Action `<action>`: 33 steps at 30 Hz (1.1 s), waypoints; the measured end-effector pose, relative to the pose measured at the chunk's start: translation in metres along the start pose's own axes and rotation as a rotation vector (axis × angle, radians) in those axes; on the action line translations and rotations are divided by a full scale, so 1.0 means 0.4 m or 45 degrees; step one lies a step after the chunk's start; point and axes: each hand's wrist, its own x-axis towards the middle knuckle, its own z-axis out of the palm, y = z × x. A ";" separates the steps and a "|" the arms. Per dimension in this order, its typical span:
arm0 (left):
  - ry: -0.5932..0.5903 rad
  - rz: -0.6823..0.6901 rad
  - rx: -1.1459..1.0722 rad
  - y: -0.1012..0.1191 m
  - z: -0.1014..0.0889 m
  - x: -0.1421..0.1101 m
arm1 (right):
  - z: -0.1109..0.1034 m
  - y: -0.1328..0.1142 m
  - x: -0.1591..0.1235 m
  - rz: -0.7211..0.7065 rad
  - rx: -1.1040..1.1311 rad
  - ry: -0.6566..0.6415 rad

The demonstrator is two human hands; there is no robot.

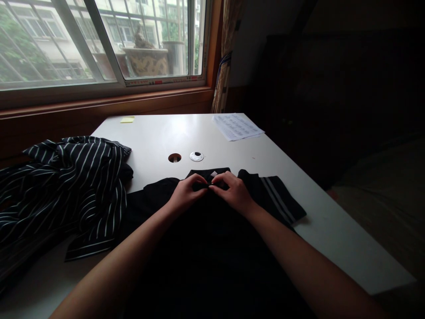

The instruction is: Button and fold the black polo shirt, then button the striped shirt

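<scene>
Together at the collar (199,172): thumb and fingertips of the left hand (187,191) and of the right hand (234,191) nearly meet, each pinching dark cloth; whether a button lies between them cannot be told.
Black garment (212,235): spread directly beneath the fingers, with the collar just beyond them and the body running back toward the wearer of the camera, where its lower edge is lost in shadow.
Two-handed pinch: apparently one hand steadies the fabric as the other handles its edge; the flat spread likely leaves the neck opening within reach of both.
Fabric: deep black and seemingly soft, rumpled left of the fingers, smoother below.
Pale tag (214,174): a small light patch inside the neck, just past the fingertips.
Sleeve (279,199): lies to the right of the fingers, two grey bands running across it.
Striped cloth (96,186): heaped well left of the fingers, probably set aside for working room.
White table (149,133): beyond the fingers, a round hole (175,157), its likely cover (196,156) and, farther right, printed sheets (237,126).
</scene>
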 end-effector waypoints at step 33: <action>0.072 -0.077 -0.038 -0.029 0.012 0.006 | -0.010 0.002 0.002 -0.121 -0.168 -0.133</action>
